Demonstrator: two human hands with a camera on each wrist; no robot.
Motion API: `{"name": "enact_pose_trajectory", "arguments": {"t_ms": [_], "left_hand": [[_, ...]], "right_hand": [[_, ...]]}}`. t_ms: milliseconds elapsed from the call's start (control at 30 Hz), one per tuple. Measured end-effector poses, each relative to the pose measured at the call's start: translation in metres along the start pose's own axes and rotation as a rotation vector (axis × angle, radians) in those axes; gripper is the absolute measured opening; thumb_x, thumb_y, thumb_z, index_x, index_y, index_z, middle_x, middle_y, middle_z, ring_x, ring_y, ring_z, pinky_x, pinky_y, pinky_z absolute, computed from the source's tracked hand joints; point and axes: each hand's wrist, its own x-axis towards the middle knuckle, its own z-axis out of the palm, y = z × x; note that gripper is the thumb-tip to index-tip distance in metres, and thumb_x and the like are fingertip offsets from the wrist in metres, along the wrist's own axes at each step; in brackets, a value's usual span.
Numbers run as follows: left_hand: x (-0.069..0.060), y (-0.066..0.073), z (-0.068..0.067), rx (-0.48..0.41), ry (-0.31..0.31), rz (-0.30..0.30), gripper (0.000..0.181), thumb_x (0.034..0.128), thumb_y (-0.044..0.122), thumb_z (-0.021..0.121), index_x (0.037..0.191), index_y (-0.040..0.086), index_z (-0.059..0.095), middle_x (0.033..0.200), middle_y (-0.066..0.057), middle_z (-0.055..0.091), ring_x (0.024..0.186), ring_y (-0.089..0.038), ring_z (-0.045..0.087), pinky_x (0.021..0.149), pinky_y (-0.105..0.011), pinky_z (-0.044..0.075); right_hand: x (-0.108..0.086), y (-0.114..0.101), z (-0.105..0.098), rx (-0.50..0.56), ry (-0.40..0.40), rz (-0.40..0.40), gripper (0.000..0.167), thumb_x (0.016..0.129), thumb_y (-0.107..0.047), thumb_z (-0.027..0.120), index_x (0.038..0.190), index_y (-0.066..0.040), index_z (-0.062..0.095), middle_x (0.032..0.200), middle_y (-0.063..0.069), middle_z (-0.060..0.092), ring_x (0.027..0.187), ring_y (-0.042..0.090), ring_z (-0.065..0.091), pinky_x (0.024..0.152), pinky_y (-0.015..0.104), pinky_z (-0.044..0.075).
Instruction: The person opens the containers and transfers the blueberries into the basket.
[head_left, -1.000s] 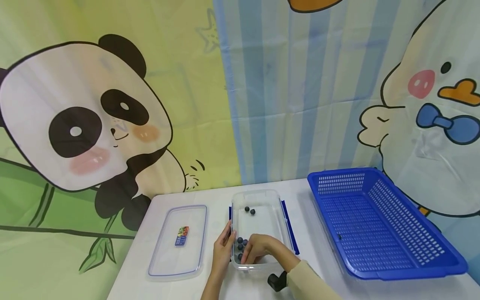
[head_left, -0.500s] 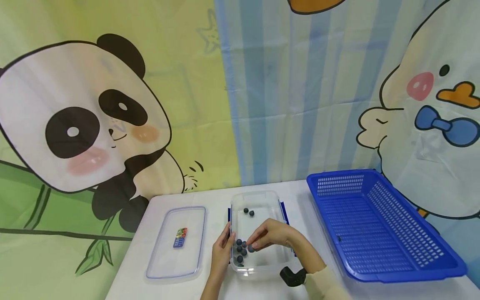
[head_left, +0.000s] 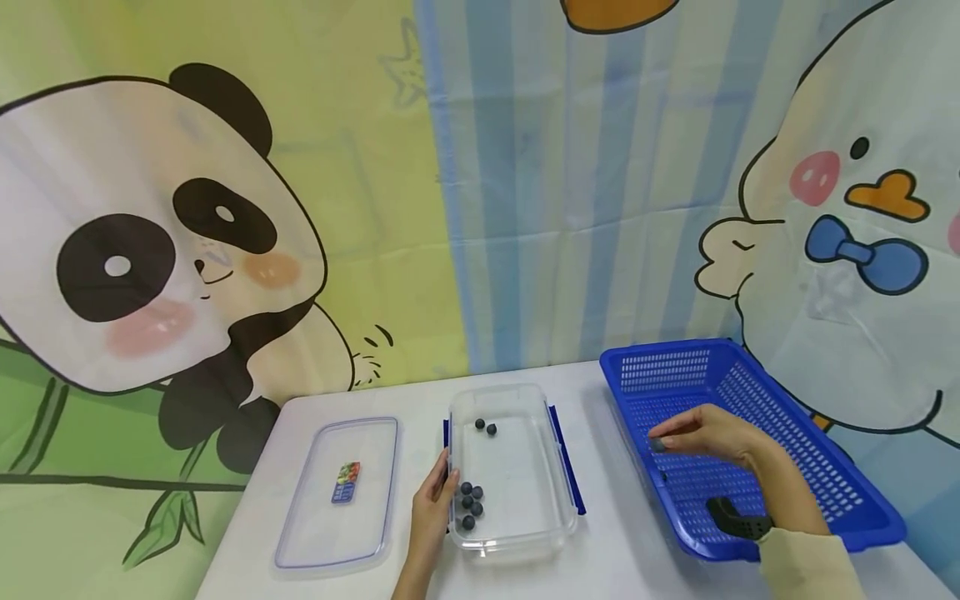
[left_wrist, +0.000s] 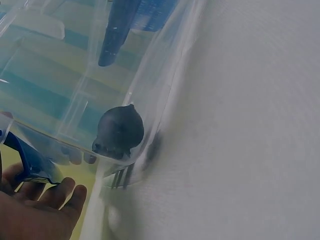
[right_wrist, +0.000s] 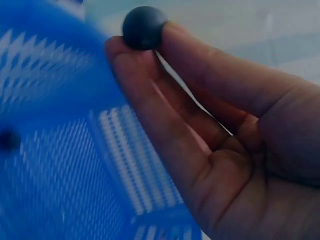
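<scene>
My right hand [head_left: 708,435] pinches a blueberry [right_wrist: 144,27] between thumb and fingertips above the left part of the blue basket [head_left: 795,500]. One dark blueberry [right_wrist: 8,140] lies inside that basket. With my left hand [head_left: 431,508] I grip the left side of a clear plastic container [head_left: 517,467], the thumb at its rim. Several blueberries [head_left: 468,502] cluster in the container's near left corner, and two blueberries [head_left: 486,427] sit toward its far end. In the left wrist view the fingers lie beside a blue latch flap [left_wrist: 35,162], outside the container wall.
A clear lid [head_left: 300,533] with a colourful label lies flat on the white table [head_left: 592,550], left of the container. Behind the table hangs a curtain [head_left: 525,208] printed with a panda and a duck. The container's other blue flap [head_left: 567,462] sticks out on its right.
My right hand has lifted a blueberry out of the container and moved right, over the basket. The left hand stays at the container's side. The head view has shifted slightly.
</scene>
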Motion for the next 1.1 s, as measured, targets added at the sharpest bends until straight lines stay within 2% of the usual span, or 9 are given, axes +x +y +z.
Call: {"name": "enact_pose_trajectory", "arguments": {"t_ms": [100,267,433,600,700,833,967,1033,1100], "left_hand": [[0.000,0.001,0.001,0.023,0.004,-0.018,0.048,0.0916,0.021,0.058,0.137,0.013,0.045,0.141,-0.011,0.039,0.130,-0.026,0.034,0.105,-0.031,0.028],[-0.002,0.000,-0.003,0.030,0.028,-0.022,0.047,0.0914,0.020,0.059,0.136,0.013,0.046,0.141,-0.011,0.040,0.130,-0.026,0.034,0.106,-0.031,0.028],[-0.002,0.000,-0.002,0.004,0.012,-0.023,0.047,0.0919,0.019,0.058,0.137,0.012,0.045,0.142,-0.011,0.039,0.131,-0.025,0.034,0.106,-0.030,0.027],[-0.001,0.002,0.000,-0.030,-0.015,-0.012,0.048,0.0916,0.019,0.059,0.137,0.012,0.045,0.142,-0.011,0.037,0.132,-0.024,0.032,0.105,-0.027,0.026],[-0.004,0.012,-0.001,-0.060,-0.038,-0.009,0.048,0.0913,0.016,0.059,0.137,0.008,0.044,0.142,-0.013,0.037,0.132,-0.024,0.031,0.105,-0.026,0.026],[-0.011,0.029,-0.001,-0.051,-0.053,-0.012,0.049,0.0916,0.014,0.058,0.136,0.002,0.042,0.142,-0.017,0.035,0.132,-0.028,0.030,0.105,-0.028,0.026],[-0.007,0.017,-0.002,-0.067,-0.046,-0.012,0.049,0.0915,0.015,0.058,0.136,0.005,0.043,0.143,-0.014,0.035,0.132,-0.025,0.029,0.105,-0.024,0.026],[-0.003,0.007,-0.002,-0.080,-0.039,-0.014,0.047,0.0916,0.014,0.058,0.136,0.007,0.044,0.143,-0.011,0.035,0.132,-0.023,0.029,0.104,-0.022,0.026],[-0.001,0.001,-0.002,-0.073,-0.032,-0.010,0.047,0.0915,0.017,0.059,0.136,0.010,0.045,0.143,-0.010,0.035,0.132,-0.022,0.030,0.103,-0.021,0.027]], "right_hand": [[-0.005,0.022,-0.017,-0.030,-0.029,0.052,0.030,0.085,-0.010,0.065,0.107,0.011,0.063,0.104,0.020,0.065,0.094,0.028,0.063,0.083,0.039,0.054],[-0.001,0.048,-0.020,-0.068,-0.069,0.141,0.025,0.083,-0.004,0.066,0.100,0.014,0.063,0.096,0.017,0.066,0.088,0.029,0.064,0.080,0.042,0.055],[-0.002,0.061,-0.019,-0.095,-0.036,0.216,0.023,0.082,-0.002,0.067,0.099,0.013,0.065,0.095,0.016,0.067,0.087,0.026,0.064,0.078,0.039,0.055],[-0.005,0.066,-0.023,-0.138,0.015,0.246,0.022,0.082,-0.001,0.066,0.099,0.012,0.064,0.094,0.015,0.066,0.087,0.025,0.064,0.078,0.039,0.055],[-0.006,0.064,-0.025,-0.178,0.054,0.257,0.020,0.081,0.002,0.065,0.099,0.013,0.064,0.093,0.016,0.066,0.086,0.024,0.064,0.077,0.040,0.055],[-0.009,0.059,-0.025,-0.230,0.128,0.270,0.018,0.081,0.003,0.064,0.097,0.011,0.065,0.093,0.016,0.066,0.084,0.024,0.063,0.075,0.041,0.056],[-0.011,0.043,-0.020,-0.240,0.217,0.230,0.016,0.082,-0.001,0.065,0.096,0.007,0.067,0.092,0.014,0.067,0.083,0.024,0.064,0.075,0.041,0.056],[-0.013,0.028,-0.015,-0.215,0.231,0.162,0.019,0.084,-0.006,0.066,0.099,0.006,0.067,0.093,0.014,0.067,0.084,0.024,0.064,0.076,0.039,0.056],[-0.014,0.010,-0.007,-0.162,0.212,0.075,0.026,0.085,-0.010,0.066,0.103,0.007,0.065,0.095,0.015,0.067,0.086,0.024,0.065,0.077,0.037,0.056]]}}
